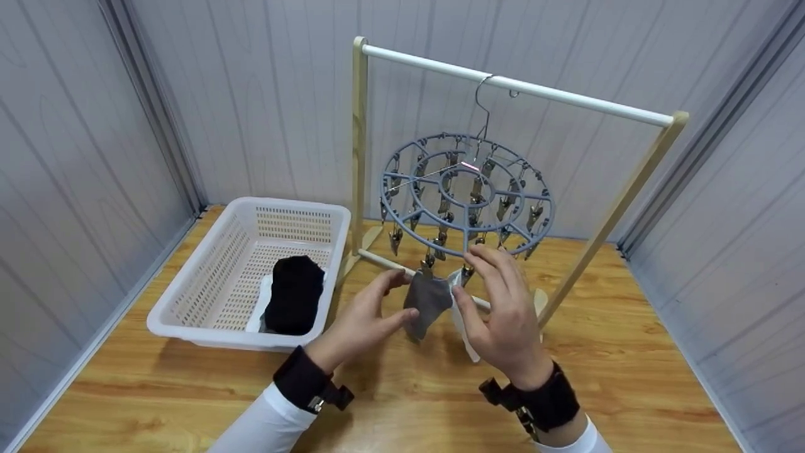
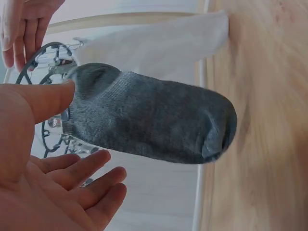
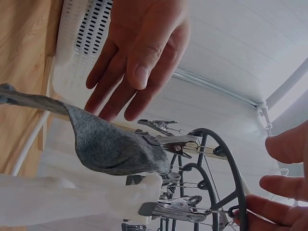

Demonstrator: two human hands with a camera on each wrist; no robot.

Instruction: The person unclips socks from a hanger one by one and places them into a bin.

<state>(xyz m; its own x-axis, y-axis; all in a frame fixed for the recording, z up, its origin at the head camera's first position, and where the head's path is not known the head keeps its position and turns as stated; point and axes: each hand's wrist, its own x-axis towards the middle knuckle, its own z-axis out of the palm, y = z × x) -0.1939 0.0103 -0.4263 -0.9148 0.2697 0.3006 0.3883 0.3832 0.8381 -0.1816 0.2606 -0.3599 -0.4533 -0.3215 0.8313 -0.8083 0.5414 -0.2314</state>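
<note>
A grey sock (image 2: pixel 149 115) hangs by its cuff from a metal clip (image 3: pixel 178 140) on the round blue-grey drying hanger (image 1: pixel 465 234). Beside it a white sock (image 3: pixel 72 199) hangs from another clip (image 3: pixel 178 211). My left hand (image 1: pixel 365 318) is beside the grey sock, fingers spread and holding nothing; its thumb overlaps the cuff in the left wrist view. My right hand (image 1: pixel 503 308) is at the near rim of the hanger, next to the white sock, with its fingers extended. In the right wrist view, its fingertips are right at the ring.
The hanger hooks over the white bar (image 1: pixel 566 97) of a wooden-legged rack (image 1: pixel 360 145), several clips dangling from it. A white plastic basket (image 1: pixel 188 327) stands at left, holding a black folded cloth item (image 1: pixel 294 296) and something white. Grey panelled walls enclose the wooden table (image 1: pixel 415 409).
</note>
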